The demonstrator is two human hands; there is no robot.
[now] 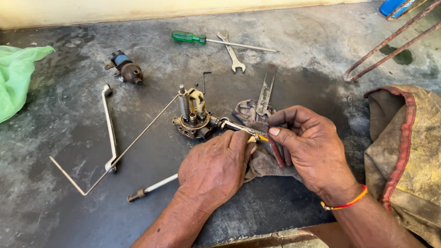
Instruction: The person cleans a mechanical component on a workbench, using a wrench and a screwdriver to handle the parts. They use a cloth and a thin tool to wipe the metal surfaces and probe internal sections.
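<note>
A small brass-coloured mechanical assembly [193, 120] with an upright coil spring stands in the middle of a dark, stained floor. My left hand [215, 167] rests beside it and grips a thin metal tool [239, 127] whose tip reaches the assembly's side. My right hand [308, 147] pinches the same tool near its yellow part and also holds pliers with red handles [275, 151]. Both hands lie over a dirty grey rag [257, 115].
On the floor lie a green-handled screwdriver [202, 39], an open-ended spanner [232, 53], a flat metal strip [266, 89], a small blue-and-brown motor part [126, 69], a bent bracket [110, 128], a long wire rod [115, 158], a green bag [16, 76] and a sack [409, 151].
</note>
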